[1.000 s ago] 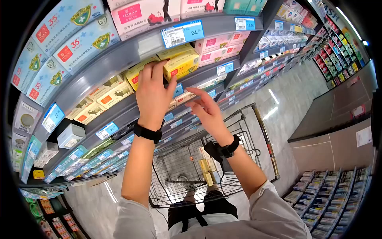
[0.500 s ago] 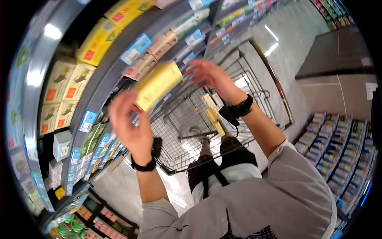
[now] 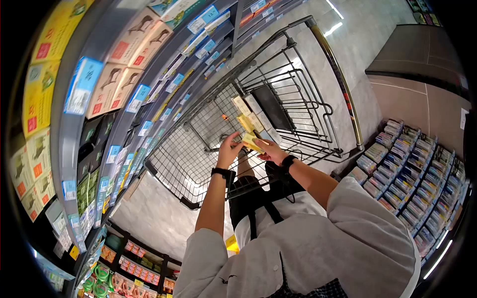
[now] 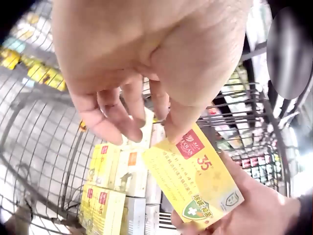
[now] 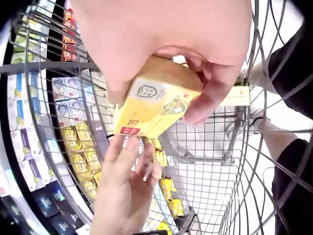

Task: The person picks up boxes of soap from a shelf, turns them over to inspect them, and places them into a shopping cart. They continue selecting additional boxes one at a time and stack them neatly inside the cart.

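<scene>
A yellow box (image 3: 253, 142) is held over the shopping cart (image 3: 186, 159) by the right hand (image 3: 273, 152). In the right wrist view that hand (image 5: 166, 34) grips the box (image 5: 156, 103) between thumb and fingers. The left hand (image 3: 229, 151) is at the box's other end; its thumb tip touches a corner of the box (image 4: 195, 176) in the left wrist view, while its fingers (image 4: 117, 115) hang loosely bent. Below, several yellow boxes (image 4: 101, 210) lie side by side in the cart, with white and grey boxes beside them.
Shelves of boxed goods with blue price tags (image 3: 82, 87) run along the left. A slanted rack of small packages (image 3: 407, 179) stands at the right, below a brown counter (image 3: 402, 97). The person's legs are close to the cart's near side.
The yellow box has moved from the shelf down over the cart. Held by the left hand half a second ago, it is now gripped by the right. The view has turned toward the cart.
</scene>
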